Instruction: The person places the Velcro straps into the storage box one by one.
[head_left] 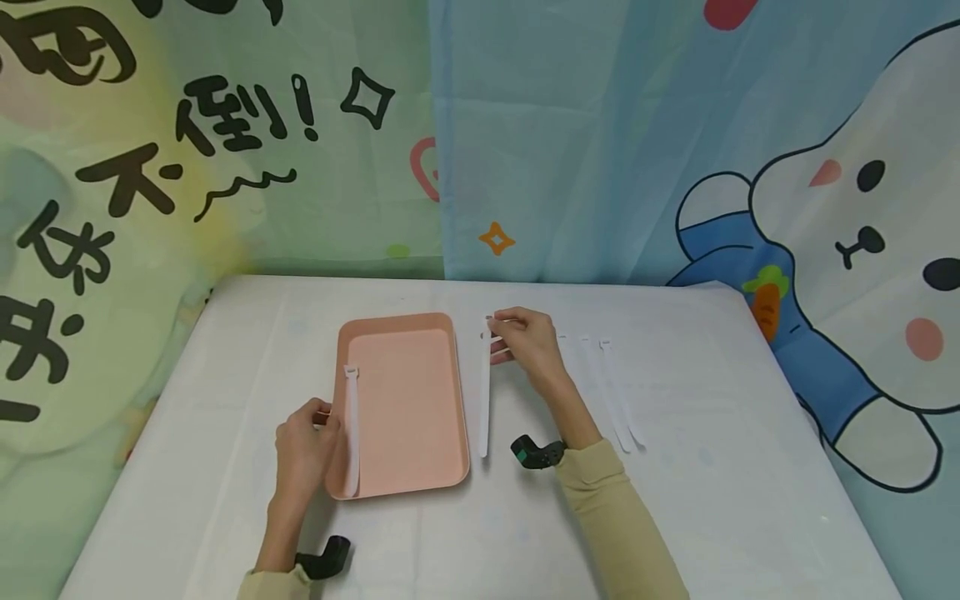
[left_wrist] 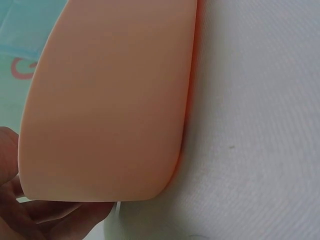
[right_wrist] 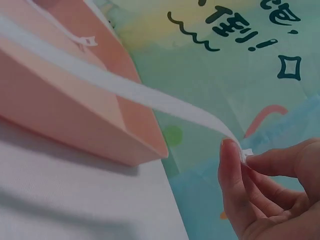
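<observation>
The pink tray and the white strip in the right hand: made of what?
Pink tray: probably hard plastic, smooth and satiny, given its even color and rounded, molded corners. White strip: perhaps thin, smooth plastic; it curves flexibly, but fabric isn't ruled out.

A hand could enter the tray (head_left: 411,400) over its middle, while the strip (head_left: 352,433) inside blocks its left side, the left hand (head_left: 306,442) the left edge, and the right hand (head_left: 531,343) with a second strip (head_left: 485,400) the right approach.

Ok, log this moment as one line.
Left hand: holds pink tray; right hand: pinches white strap; second strap: inside tray; other straps: on table.
</observation>
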